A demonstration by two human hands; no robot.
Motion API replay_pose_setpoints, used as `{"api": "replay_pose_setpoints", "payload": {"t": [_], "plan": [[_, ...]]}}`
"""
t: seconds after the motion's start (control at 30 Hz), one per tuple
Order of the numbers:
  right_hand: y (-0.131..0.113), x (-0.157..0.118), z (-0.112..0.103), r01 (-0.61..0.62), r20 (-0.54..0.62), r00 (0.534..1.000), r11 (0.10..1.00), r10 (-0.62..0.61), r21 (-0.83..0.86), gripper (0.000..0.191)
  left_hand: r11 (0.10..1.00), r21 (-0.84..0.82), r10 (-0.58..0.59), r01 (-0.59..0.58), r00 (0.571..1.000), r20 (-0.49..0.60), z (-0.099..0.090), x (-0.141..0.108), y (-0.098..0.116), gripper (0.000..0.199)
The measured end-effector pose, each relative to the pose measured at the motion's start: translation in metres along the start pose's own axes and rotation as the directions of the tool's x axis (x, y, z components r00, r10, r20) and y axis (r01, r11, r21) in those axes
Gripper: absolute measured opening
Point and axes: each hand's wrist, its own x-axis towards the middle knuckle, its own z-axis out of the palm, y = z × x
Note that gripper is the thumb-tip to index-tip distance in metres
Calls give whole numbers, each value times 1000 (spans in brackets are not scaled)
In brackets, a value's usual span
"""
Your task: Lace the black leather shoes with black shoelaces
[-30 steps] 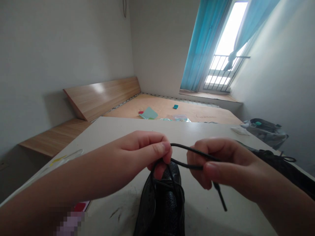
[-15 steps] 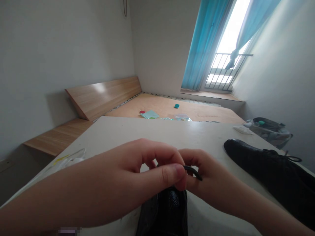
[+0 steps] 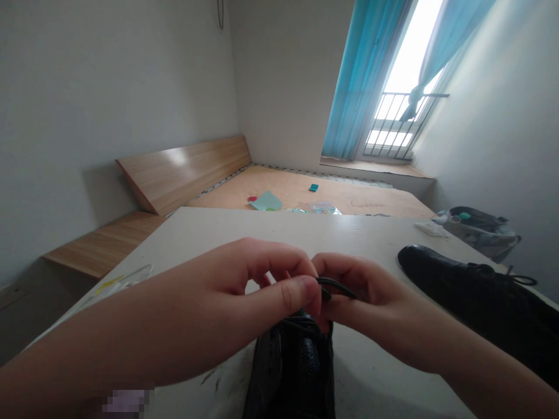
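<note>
A black leather shoe (image 3: 297,372) stands on the white table directly below my hands, its toe end hidden behind them. My left hand (image 3: 271,279) pinches a black shoelace (image 3: 338,285) between thumb and forefinger. Touching it from the right, my right hand (image 3: 353,285) has its fingers closed around the same lace, which curves in a short loop into its palm. The right fingertips are partly hidden behind the left ones. Lower lacing shows across the shoe just under my hands.
A second black shoe (image 3: 471,297), its lace tied in a bow, lies at the table's right. Clear plastic packaging (image 3: 126,282) is at the left edge, a white packet (image 3: 431,228) at the far right corner. Beyond are a bed board (image 3: 362,198) and a bin (image 3: 484,233).
Both hands have risen slightly, uncovering more of the shoe's lacing. The lace end that hung by my right palm now curves higher, into the right hand.
</note>
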Motion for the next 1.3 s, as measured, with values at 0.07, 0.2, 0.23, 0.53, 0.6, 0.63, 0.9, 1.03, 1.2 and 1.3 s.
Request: {"api": "replay_pose_setpoints", "payload": {"t": [0.07,0.2,0.23,0.53,0.6,0.63,0.9,1.03,1.2,1.3], "plan": [[-1,0,-1,3,3,1000,1000,-3,-1,7,1000,-13,-8,8,1000,-24,0,0,1,28],[-3,-2,-6,-9,21,1000,999,10,-40,4,993,-114,-20,17,999,-28,6,0,2,28],[-4,-3,-8,-23,33,999,998,25,-51,5,987,-159,-21,18,1000,-15,8,0,3,27],[-9,-12,-21,-73,105,990,985,90,-155,16,916,-400,15,-25,999,-28,11,4,6,22],[-10,-11,-24,-86,169,980,988,107,-128,23,909,-416,17,-36,999,-49,10,5,4,21],[-11,-10,-26,-74,200,975,991,96,-113,28,907,-418,15,-39,998,-60,9,5,2,20],[-6,-3,-15,69,-41,996,991,-74,-114,32,949,-311,-4,-51,985,-172,14,11,4,14],[-6,-11,-9,141,-50,988,980,-149,-137,29,946,-314,13,-73,982,-190,18,10,6,17],[-7,-12,-11,182,-6,983,976,-184,-122,36,877,-473,25,-87,990,-136,19,11,4,19],[-5,-8,-11,169,-16,985,978,-172,-126,44,847,-524,23,-92,990,-136,20,13,3,21]]}}
